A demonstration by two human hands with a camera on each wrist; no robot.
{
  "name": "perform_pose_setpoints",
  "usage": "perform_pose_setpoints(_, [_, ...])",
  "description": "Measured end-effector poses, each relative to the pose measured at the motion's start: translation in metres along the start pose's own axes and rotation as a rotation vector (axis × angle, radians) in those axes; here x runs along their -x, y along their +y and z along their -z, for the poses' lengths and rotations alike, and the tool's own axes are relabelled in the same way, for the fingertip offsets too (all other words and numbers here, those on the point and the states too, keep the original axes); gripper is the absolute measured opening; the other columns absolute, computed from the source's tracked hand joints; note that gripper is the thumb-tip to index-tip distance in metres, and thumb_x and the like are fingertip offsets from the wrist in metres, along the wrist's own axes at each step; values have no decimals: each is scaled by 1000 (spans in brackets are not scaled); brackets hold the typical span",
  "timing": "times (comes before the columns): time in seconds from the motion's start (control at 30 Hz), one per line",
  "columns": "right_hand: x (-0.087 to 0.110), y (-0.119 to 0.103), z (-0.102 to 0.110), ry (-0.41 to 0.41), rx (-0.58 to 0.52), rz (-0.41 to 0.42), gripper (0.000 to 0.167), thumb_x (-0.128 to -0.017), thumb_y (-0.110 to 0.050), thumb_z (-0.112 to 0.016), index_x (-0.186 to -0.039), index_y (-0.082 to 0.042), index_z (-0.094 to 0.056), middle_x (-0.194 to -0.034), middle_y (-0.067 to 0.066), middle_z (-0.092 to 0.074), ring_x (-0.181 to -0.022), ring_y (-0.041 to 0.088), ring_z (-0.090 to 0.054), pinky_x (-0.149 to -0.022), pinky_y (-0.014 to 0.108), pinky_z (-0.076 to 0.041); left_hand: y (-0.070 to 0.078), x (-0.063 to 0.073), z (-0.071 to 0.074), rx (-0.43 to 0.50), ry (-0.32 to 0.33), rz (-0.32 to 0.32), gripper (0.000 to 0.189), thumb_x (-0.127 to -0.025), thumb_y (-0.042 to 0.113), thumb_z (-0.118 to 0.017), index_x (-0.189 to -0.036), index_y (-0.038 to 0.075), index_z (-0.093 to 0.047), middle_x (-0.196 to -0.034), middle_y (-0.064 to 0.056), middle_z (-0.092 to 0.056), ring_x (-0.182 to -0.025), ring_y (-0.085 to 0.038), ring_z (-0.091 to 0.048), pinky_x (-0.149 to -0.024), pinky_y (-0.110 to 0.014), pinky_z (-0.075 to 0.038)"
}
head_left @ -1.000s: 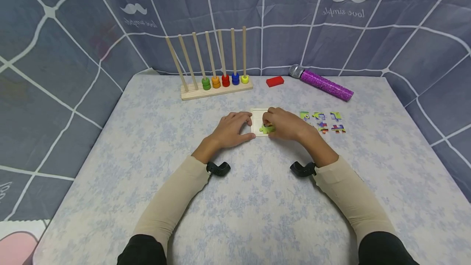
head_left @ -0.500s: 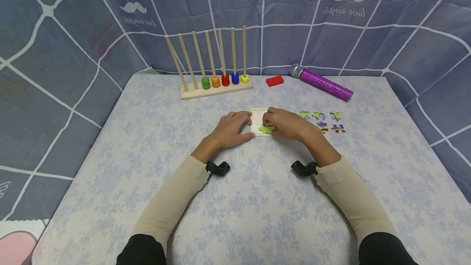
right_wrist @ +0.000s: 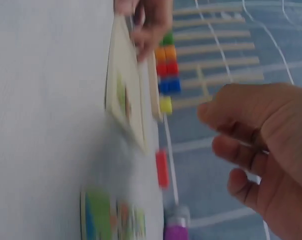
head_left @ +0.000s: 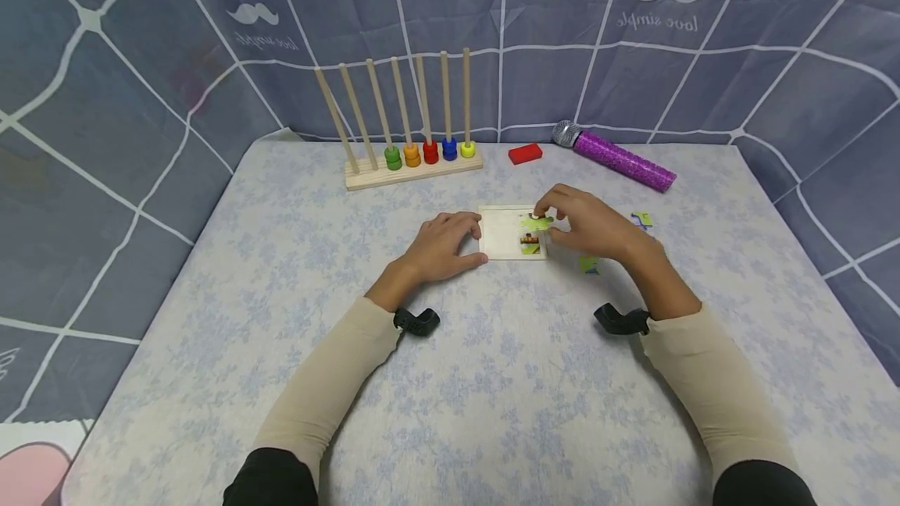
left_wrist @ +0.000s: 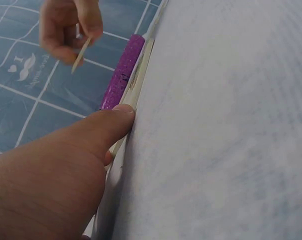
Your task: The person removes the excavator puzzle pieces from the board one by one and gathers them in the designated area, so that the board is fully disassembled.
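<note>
My left hand [head_left: 443, 247] holds the left end of a pale wooden puzzle tray [head_left: 499, 233], its thumb at the near corner and fingers curved along the side. One jigsaw piece [head_left: 530, 244], green with a brown-and-orange detail, lies in the tray's near right corner. Over the right part of the tray my right hand [head_left: 587, 221] pinches another green jigsaw piece [head_left: 537, 222], raised above the surface. The left wrist view shows this piece [left_wrist: 80, 57] edge-on, thin and tilted between thumb and fingers. In the right wrist view the right hand [right_wrist: 271, 145] hides it.
Loose jigsaw pieces [head_left: 642, 219] lie right of the tray, partly covered by the right hand and forearm; one green piece [head_left: 589, 265] is nearer. Behind stand a peg rack [head_left: 415, 172] with coloured rings, a red block [head_left: 525, 154] and a purple glittery microphone [head_left: 622, 161].
My right hand has lifted off the tray's lower middle and moved right and back, a green piece in its fingers. The piece in the tray's near right corner now shows. The left hand stays put.
</note>
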State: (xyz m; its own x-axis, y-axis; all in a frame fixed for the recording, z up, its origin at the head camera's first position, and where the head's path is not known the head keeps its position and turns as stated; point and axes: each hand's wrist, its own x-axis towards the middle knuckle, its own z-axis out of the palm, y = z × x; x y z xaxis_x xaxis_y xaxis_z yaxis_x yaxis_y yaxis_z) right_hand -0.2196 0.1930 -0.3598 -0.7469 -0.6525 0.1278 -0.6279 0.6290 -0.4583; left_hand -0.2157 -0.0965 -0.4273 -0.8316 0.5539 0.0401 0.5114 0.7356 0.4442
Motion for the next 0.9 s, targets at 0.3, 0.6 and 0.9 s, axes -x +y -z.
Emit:
perform_pose_setpoints(0.3, [86, 41, 15, 146, -8, -37, 26, -80, 12, -77, -98, -7, -71, -107, 5, -67, -85, 21, -59, -69, 35, -49, 2, -2, 0, -6, -12, 6, 36, -97, 49, -65, -113, 19, -54, -156, -2, -42, -137, -30, -39, -107, -54, -30])
perform_pose_setpoints(0.6, [121, 56, -1, 114, -82, -114, 27, -80, 11, -79, -96, -11, -74, -107, 2, -68, -94, 20, -59, -73, 27, -45, 0, -2, 1, 0, -1, 7, 35, -97, 48, -65, -111, 19, -53, -155, -3, -43, -136, -31, -39, -104, -54, -31])
perform_pose_setpoints(0.9, [126, 62, -5, 120, -45, -99, 29, -78, 15, -77, -94, -8, -70, -99, 3, -64, -79, 14, -52, -67, 26, -46, -1, -2, -2, -4, -2, 7, 34, -97, 48, -65, -111, 20, -53, -155, -2, -42, -137, -30, -38, -104, -54, -31])
